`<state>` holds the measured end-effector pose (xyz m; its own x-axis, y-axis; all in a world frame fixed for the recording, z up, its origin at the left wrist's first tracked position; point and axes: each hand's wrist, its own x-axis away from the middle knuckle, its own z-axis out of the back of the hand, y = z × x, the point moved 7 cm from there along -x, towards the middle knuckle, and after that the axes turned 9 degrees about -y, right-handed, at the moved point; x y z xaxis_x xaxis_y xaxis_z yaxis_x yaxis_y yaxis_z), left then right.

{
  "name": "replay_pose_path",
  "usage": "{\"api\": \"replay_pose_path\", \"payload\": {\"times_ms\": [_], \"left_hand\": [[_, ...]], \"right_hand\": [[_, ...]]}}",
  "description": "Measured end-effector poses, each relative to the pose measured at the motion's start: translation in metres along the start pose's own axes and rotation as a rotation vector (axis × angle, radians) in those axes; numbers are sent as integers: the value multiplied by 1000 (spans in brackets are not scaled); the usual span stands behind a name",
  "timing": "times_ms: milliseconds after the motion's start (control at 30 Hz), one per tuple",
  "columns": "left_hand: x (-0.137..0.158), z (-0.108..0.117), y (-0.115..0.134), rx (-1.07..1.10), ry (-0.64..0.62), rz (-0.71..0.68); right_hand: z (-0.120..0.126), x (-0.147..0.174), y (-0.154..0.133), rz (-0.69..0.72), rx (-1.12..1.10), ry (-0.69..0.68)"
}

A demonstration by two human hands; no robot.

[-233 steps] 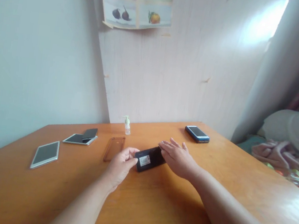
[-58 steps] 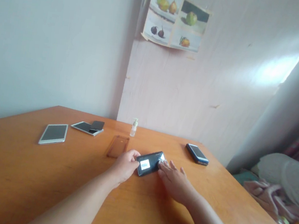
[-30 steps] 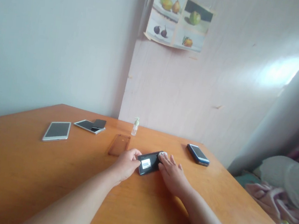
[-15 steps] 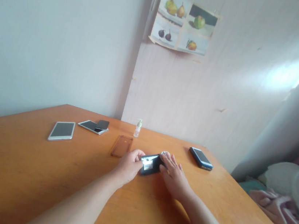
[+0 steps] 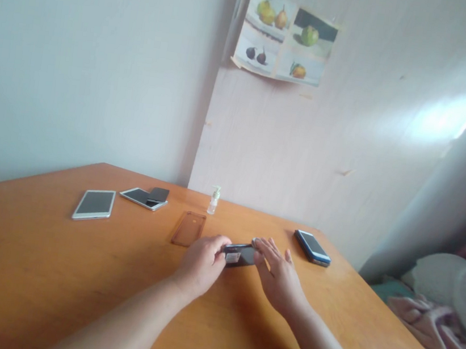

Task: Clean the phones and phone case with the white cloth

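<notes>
My left hand (image 5: 203, 263) is closed on one end of a dark smartphone (image 5: 243, 258), thumb on the near face and fingers behind. The phone is tilted up on its edge above the table, and a pale rectangular patch shows on its glossy face. My right hand (image 5: 278, 272) is at the phone's other end, its fingers bent over the top edge. Under those fingertips a bit of white cloth (image 5: 254, 242) shows, mostly hidden. To the left of the phone lies a clear brownish phone case (image 5: 190, 229).
A small pump bottle (image 5: 213, 200) stands behind the case. At left lie a white tablet (image 5: 94, 204), a white phone (image 5: 136, 196) and a dark flat device (image 5: 158, 195) overlapping it. A blue-cased phone (image 5: 312, 247) lies near the wooden table's (image 5: 178, 327) right edge.
The smartphone has been tipped from a flatter pose, so its upper edge now faces me. My right fingers have curled more over that edge, covering more of the white cloth.
</notes>
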<state>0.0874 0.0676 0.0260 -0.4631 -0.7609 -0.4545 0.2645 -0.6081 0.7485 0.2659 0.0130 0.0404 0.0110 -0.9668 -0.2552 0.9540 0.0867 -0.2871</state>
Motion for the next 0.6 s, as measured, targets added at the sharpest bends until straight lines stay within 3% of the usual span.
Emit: {"api": "replay_pose_path", "payload": {"times_ms": [133,233,300,500,600], "left_hand": [[-1,-1,-1,-64,0,-35],[-2,-3,-3,-77,-29,-43],[-2,-3,-4,-95,-31,-37],[-1,-2,-4,-142,-13,-24],[-1,-3,-3,-168,-9,-27]], "right_hand": [[-6,9,-50,193,6,-62],[-7,12,-65,249,7,-85],[-4,9,-55,198,10,-66],[10,0,17,-111,20,25],[11,1,19,-121,41,31]]}}
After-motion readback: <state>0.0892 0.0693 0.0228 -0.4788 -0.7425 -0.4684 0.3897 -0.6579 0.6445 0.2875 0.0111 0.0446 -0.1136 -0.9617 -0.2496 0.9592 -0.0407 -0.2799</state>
